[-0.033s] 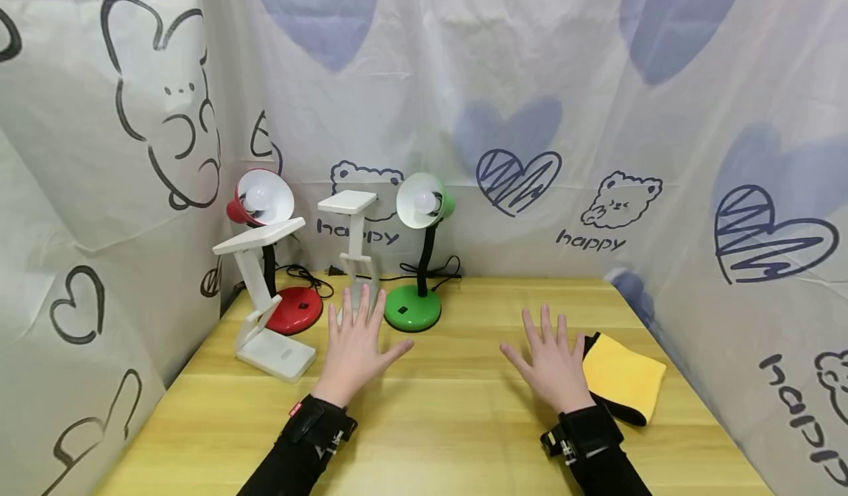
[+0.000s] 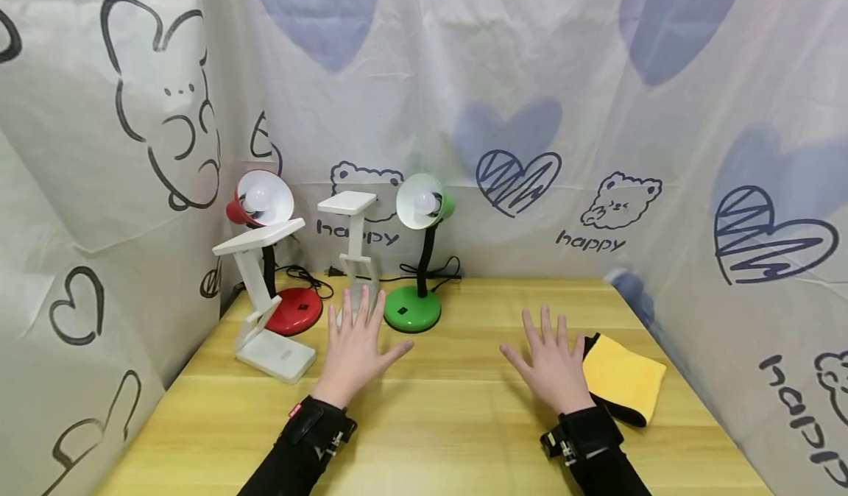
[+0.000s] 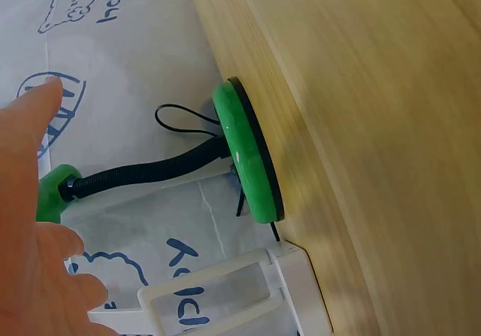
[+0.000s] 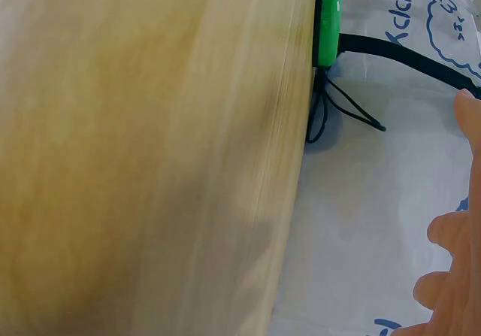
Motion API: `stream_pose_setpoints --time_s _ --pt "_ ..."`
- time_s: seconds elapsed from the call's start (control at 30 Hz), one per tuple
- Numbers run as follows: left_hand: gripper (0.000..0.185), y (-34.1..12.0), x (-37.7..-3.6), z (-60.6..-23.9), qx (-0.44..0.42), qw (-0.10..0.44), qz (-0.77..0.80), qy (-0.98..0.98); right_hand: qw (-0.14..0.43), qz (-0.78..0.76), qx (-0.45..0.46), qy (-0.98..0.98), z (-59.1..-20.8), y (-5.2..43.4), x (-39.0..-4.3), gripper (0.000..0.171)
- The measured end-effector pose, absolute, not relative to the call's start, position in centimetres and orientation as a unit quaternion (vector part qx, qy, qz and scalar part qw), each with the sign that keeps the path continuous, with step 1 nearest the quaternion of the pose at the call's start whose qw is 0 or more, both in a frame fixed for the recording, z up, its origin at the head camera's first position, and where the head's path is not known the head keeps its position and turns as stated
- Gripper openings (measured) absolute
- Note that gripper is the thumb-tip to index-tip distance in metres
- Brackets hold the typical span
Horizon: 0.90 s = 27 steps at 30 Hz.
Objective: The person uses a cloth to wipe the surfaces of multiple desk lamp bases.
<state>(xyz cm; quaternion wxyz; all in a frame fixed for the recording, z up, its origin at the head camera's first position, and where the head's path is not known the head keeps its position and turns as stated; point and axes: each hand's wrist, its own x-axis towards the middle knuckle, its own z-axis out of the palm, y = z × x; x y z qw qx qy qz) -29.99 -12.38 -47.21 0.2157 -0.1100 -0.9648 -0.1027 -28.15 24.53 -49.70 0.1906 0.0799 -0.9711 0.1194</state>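
Observation:
My left hand is held over the table with its fingers spread, holding nothing. Its fingertips overlap the base of a small white folding desk lamp in the head view. Just beyond and to the right stands a green desk lamp with a black flexible neck; the left wrist view shows its green base beside the white lamp's frame. My right hand is also spread and holds nothing. Beside it lies a folded yellow cloth with a black edge, partly overlapped by the hand.
Left of my left hand stand a second white folding lamp and, behind it, a red desk lamp. Black cords lie near the back edge of the wooden table. Printed curtains hang around the back and sides.

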Motion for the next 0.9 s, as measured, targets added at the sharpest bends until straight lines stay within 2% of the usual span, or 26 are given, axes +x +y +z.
stream_pose_setpoints --time_s 0.3,0.5,0.77,0.9 --pt "0.108 -12.4 -30.0 -47.0 -0.109 0.214 -0.101 -0.965 0.182 0.117 0.076 -0.973 -49.2 24.6 -28.1 0.09" --pt "0.108 -12.5 -29.8 -47.0 -0.107 0.204 -0.109 -0.967 0.174 0.172 0.077 -0.967 -48.2 25.9 -27.6 0.084" --pt "0.105 -12.8 -30.0 -47.2 -0.112 0.199 -0.127 -0.965 0.234 0.253 0.028 -0.938 -47.0 30.8 -26.9 0.073" --pt "0.097 -12.9 -30.2 -47.1 -0.121 0.197 -0.14 -0.963 0.192 0.278 -0.021 -0.941 -46.1 34.4 -25.9 0.075"
